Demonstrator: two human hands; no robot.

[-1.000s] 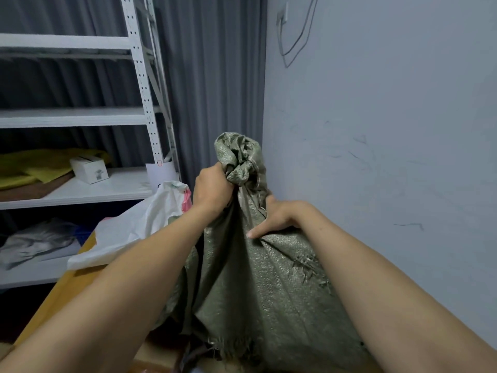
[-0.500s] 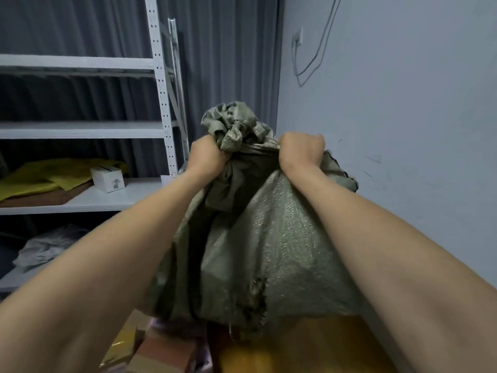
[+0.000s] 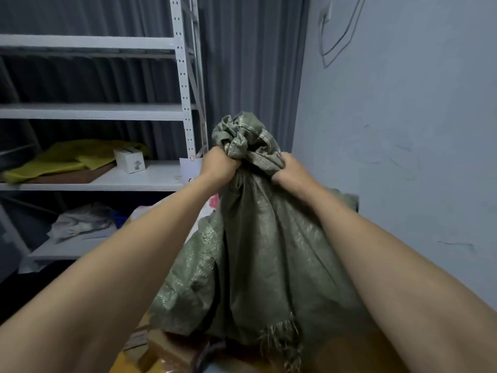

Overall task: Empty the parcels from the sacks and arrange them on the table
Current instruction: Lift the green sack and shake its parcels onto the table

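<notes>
Sack first: a green woven sack (image 3: pixel 263 251) hangs in the middle of the view, bunched at the top and gripped there by both hands. Its frayed lower edge (image 3: pixel 282 335) trails down to the wooden table (image 3: pixel 347 354) (whether it actually touches I cannot tell). The left hand (image 3: pixel 217 165) is a closed fist round the crumpled knot of cloth. The right hand (image 3: pixel 291 170), just beside it and slightly lower, clutches a fold of the same cloth. Below the hem at lower left, brown cardboard parcels (image 3: pixel 166 348) lie on the table, blurred and partly hidden by the sack. By the look of it the sack is upside down and being shaken out. To do that well, the mouth should stay over the table rather than near its edge. The two fists should draw a little apart so no fold traps a parcel, and the jerks should be short so nothing bounces off. The loose threads could snag a parcel, so check that the cloth hangs limp before putting it aside. Behind the left forearm a white bag (image 3: pixel 207 208) with pink print shows. Farther left stands a white shelving rack (image 3: pixel 185 76) holding a small white box (image 3: pixel 130 160) and a yellow sheet (image 3: pixel 75 154). A grey curtain (image 3: pixel 250 63) hangs behind and a bluish wall (image 3: pixel 403 130) closes the right.
</notes>
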